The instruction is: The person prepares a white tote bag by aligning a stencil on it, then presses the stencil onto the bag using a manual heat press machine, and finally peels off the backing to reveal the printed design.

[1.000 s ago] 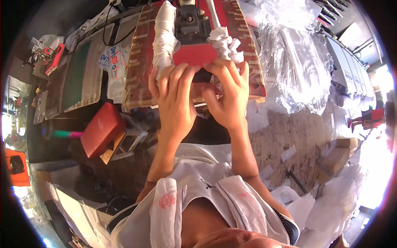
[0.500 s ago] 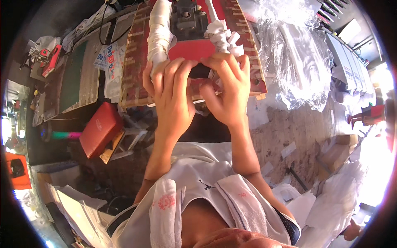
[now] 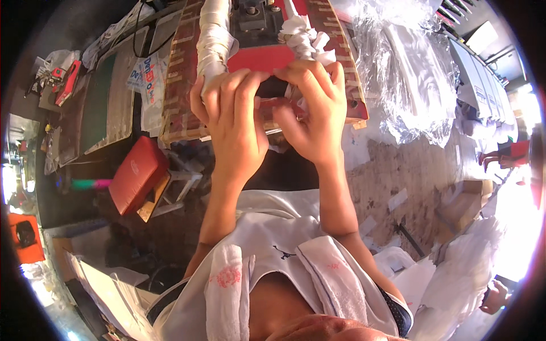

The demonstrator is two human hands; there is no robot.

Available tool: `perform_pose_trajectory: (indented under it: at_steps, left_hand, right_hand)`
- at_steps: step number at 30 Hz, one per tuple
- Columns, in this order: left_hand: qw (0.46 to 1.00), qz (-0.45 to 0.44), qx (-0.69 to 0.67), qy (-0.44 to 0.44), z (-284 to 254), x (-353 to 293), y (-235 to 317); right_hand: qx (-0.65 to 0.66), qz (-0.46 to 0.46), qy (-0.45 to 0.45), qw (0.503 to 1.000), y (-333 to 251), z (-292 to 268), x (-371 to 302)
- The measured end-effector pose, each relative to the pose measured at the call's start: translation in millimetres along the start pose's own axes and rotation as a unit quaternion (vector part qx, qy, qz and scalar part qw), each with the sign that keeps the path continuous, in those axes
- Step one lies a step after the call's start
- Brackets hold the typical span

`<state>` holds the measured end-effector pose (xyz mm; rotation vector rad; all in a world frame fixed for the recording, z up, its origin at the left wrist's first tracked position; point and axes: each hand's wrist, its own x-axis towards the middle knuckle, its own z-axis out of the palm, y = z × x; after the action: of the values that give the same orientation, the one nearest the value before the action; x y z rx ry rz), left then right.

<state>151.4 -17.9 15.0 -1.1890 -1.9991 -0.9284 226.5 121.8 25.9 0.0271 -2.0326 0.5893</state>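
Both hands are curled side by side over the near end of a red, flat frame (image 3: 341,105) with tape strips along its edges. My left hand (image 3: 234,122) bends its fingers over the lower end of a thick bar wrapped in whitish cloth or tape (image 3: 213,45). My right hand (image 3: 318,116) curls at the foot of a thinner bar with bunched white wrapping (image 3: 301,40). Between the hands a dark patch (image 3: 273,87) shows. What the fingers close on is mostly hidden beneath them.
A dark metal clamp or fitting (image 3: 253,20) with bolts sits at the frame's far middle. Clear crumpled plastic sheeting (image 3: 412,85) lies to the right. Left are flat panels (image 3: 105,102) and a red box (image 3: 138,176). Paper scraps (image 3: 398,199) litter the floor.
The view has shifted slightly, with frame and hands a little higher in the picture. Both hands keep the same curled pose over the near end.
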Motion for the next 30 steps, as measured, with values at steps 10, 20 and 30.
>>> perform_pose_trajectory:
  at_steps: [10,20,30]
  left_hand:
    - [0.999,0.015,0.028,-0.015,-2,-9,-3]
    - [1.000,0.010,0.015,0.024,6,-6,-3]
    - [0.985,0.043,-0.127,0.108,-32,-5,-6]
  right_hand:
    - [-0.001,-0.011,-0.001,1.000,3,3,-4]
    - [0.004,-0.006,0.033,0.999,2,8,0]
    - [-0.017,0.005,0.049,0.999,-14,-14,-9]
